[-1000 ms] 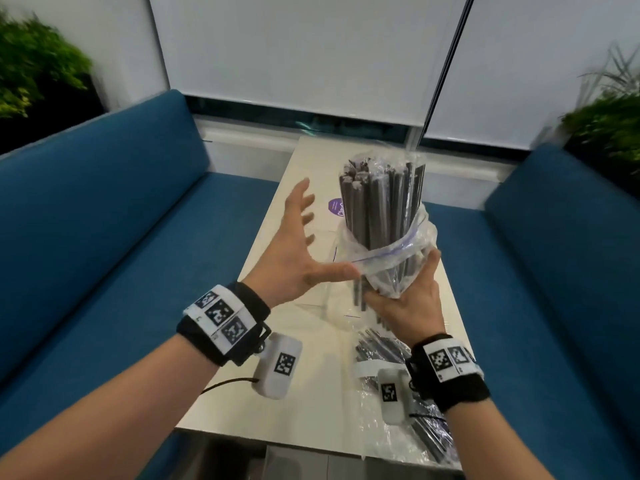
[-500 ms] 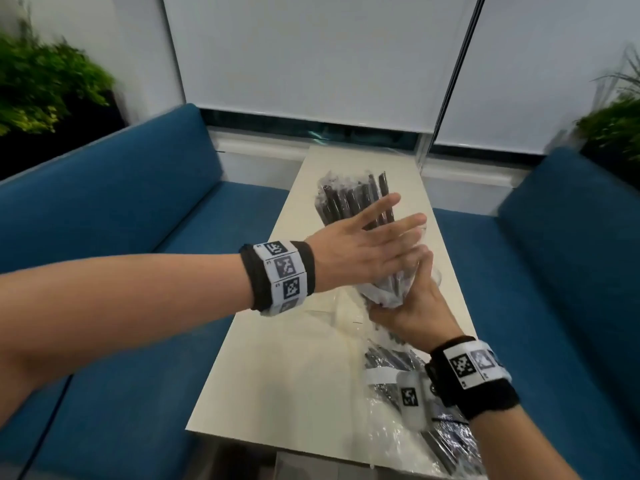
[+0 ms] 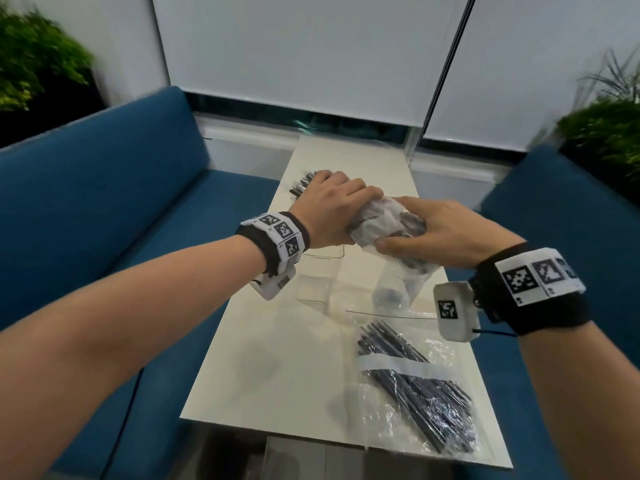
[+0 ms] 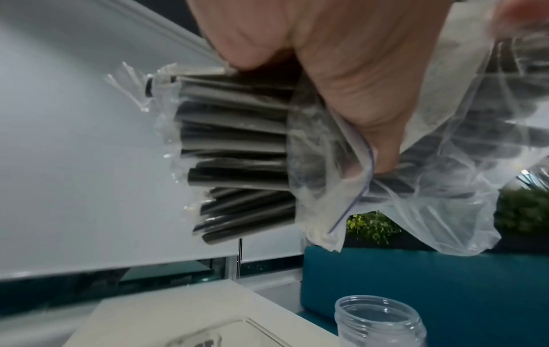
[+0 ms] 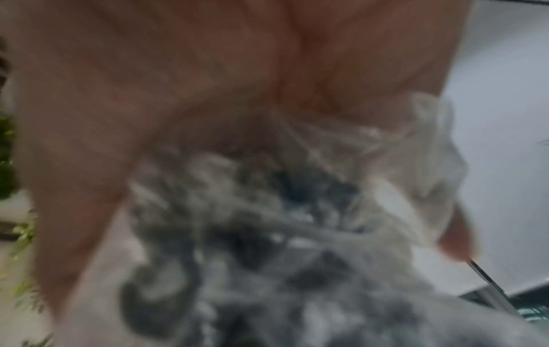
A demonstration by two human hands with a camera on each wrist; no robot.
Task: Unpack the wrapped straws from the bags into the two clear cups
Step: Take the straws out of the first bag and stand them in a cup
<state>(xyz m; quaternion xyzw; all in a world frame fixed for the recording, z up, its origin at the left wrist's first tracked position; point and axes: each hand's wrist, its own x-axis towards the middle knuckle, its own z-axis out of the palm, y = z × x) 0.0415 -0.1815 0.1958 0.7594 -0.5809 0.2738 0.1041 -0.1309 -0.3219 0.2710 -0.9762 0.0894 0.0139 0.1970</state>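
Nearest on the table [image 3: 277,358] lies a second bag [image 3: 420,389] of dark straws, and beyond it stand two clear cups [image 3: 389,289], one square and one round. Above the cups, the right hand [image 3: 446,233] curls around the bunched bottom of a clear bag [image 3: 384,223], thumb underneath. Farther off, the left hand [image 3: 329,209] wraps tightly around the wrapped straws [image 4: 237,150] at the bag's mouth, their ends sticking out past its fingers.
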